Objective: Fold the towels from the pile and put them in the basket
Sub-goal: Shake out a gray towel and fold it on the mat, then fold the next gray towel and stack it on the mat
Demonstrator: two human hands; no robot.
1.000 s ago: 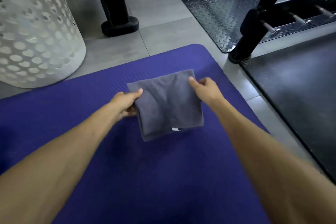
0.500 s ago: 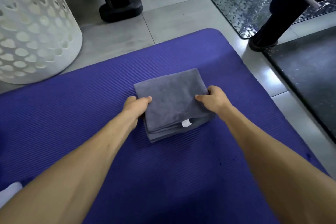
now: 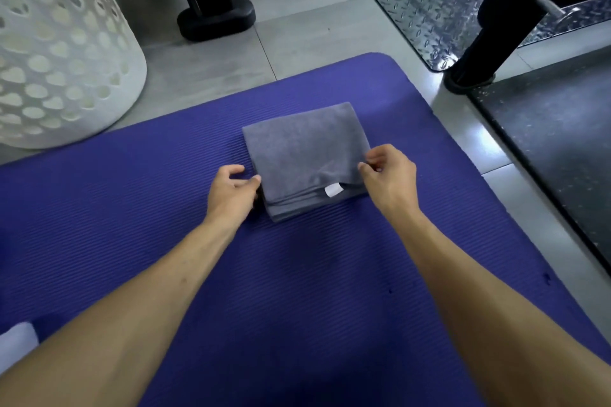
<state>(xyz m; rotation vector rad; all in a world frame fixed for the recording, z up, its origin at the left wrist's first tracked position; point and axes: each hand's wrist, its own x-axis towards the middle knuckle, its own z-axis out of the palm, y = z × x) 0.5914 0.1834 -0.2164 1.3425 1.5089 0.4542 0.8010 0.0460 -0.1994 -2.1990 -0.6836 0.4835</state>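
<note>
**Folded towel between my hands, basket off to the left**

The white perforated basket [image 3: 59, 53] stands on the floor beyond the mat's far left edge. My left hand [image 3: 231, 193] rests just beside the grey towel [image 3: 305, 155], fingers loosely curled, fingertips touching its left edge and holding nothing. The towel lies folded and flat on the purple mat [image 3: 132, 208], layered edges and white tag [image 3: 333, 190] toward me. My right hand [image 3: 388, 177] pinches the top layer at the right edge. The basket lies up-left, so I judge my left hand the nearer one.
</note>
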